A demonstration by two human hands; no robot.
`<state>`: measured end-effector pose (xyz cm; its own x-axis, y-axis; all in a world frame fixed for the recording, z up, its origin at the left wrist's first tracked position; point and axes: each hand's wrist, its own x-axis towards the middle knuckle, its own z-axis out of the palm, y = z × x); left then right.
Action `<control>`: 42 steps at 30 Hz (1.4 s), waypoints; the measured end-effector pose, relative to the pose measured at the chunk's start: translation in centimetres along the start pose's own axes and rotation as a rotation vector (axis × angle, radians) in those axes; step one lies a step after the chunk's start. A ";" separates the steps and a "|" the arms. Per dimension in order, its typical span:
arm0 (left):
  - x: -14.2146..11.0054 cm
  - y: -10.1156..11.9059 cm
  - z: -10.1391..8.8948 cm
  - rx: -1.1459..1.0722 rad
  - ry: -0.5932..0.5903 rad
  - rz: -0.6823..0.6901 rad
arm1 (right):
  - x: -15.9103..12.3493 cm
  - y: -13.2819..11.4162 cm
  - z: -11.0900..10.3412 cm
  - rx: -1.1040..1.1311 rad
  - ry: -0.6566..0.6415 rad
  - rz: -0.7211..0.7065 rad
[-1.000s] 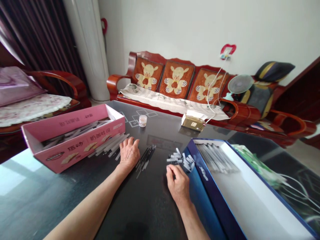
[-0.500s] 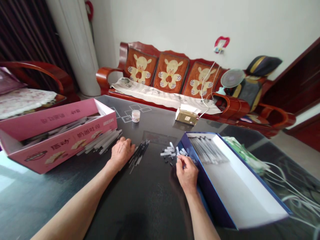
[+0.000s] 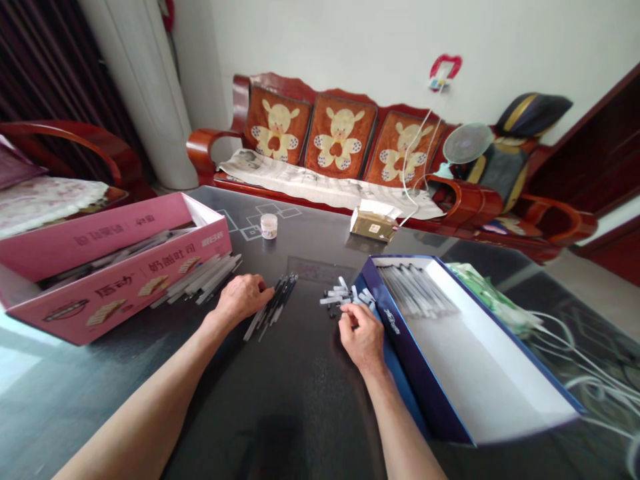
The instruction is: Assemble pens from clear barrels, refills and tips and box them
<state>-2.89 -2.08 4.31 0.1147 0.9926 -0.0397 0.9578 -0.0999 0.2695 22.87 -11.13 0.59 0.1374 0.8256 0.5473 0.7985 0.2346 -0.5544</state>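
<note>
My left hand [image 3: 245, 295] rests on the dark table with curled fingers, at the left edge of a bundle of thin black-and-grey pen parts [image 3: 278, 303]. What its fingertips hold, if anything, is hidden. Behind its wrist, translucent pen tubes [image 3: 203, 280] lean against the pink box [image 3: 150, 283]. My right hand [image 3: 364, 333] has thumb and forefinger pinched together at the near side of a small pile of short white and black pen caps [image 3: 345, 293]. I cannot make out what is in the pinch. Beside it stands the blue box [image 3: 420, 360], with a row of translucent pens [image 3: 415, 290] inside.
A small white jar [image 3: 269, 227] and a tissue box [image 3: 374, 223] stand farther back on the table [image 3: 300, 400]. Right of the blue box lie a green-and-white packet [image 3: 490, 297] and loose white cables [image 3: 595, 373]. A wooden sofa [image 3: 325, 187] is beyond the table.
My right hand has shifted left and toward me along the caps, and its thumb and forefinger are closer in. My left hand stays by the bundle. The view has tilted slightly.
</note>
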 end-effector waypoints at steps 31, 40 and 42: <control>2.2 -2.5 1.6 -1.895 -0.150 0.018 | 2.7 -9.1 6.0 -0.100 -0.435 -0.613; 3.0 -2.0 2.5 -1.601 0.227 0.036 | 7.6 -11.4 7.8 -0.388 -0.744 -0.827; 3.1 -2.0 2.7 -1.466 0.329 0.046 | 8.0 -11.7 7.9 -0.405 -0.774 -0.871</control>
<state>-3.74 1.03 1.00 -0.1172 0.9812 0.1534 -0.1733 -0.1723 0.9697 10.02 -3.23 6.44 -0.8047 0.5920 0.0453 0.5927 0.7966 0.1192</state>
